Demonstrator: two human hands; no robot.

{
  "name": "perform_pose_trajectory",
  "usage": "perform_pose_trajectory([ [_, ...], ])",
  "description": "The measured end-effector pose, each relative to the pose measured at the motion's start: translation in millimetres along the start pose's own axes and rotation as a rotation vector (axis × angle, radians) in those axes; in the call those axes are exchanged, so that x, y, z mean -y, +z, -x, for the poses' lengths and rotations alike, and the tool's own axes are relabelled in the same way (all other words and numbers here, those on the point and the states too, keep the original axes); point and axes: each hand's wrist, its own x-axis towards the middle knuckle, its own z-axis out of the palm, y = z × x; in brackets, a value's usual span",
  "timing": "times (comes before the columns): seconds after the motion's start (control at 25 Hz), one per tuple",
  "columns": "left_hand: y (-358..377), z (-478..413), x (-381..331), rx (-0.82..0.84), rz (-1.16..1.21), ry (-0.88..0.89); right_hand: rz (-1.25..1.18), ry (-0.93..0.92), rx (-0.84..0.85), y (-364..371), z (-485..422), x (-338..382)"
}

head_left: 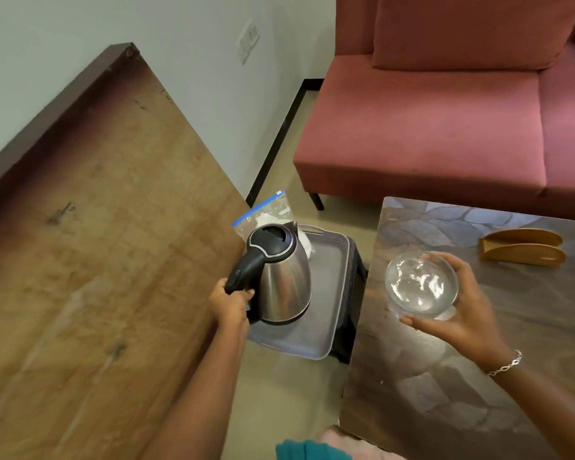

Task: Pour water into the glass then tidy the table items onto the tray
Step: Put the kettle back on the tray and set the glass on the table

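Observation:
A steel kettle (286,280) with a black lid and handle stands upright over the grey tray (332,287), which rests on a low dark stool between two tables. My left hand (229,303) is closed around the kettle's handle. My right hand (462,310) holds a clear glass (420,285) with water in it just above the left edge of the dark patterned table (478,393). A wooden napkin holder (521,247) sits on that table behind the glass.
A zip bag with a blue seal (266,210) lies at the tray's far end, behind the kettle. A large wooden table (97,260) fills the left. A pink sofa (445,127) stands behind. Beige floor shows between the tables.

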Motion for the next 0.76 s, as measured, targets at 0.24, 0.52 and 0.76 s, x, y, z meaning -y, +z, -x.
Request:
perform_pose_trajectory([
  [0.24, 10, -28, 33, -0.129, 0.073, -0.100, 0.017, -0.002, 0.019, 14, -11, 5],
  [0.52, 24, -29, 63, -0.310, -0.070, -0.090, 0.048, 0.004, 0.037, 11, -17, 12],
  [0.76, 10, -33, 90, -0.219, -0.136, -0.057, 0.050, 0.023, 0.052, 13, -18, 16],
])
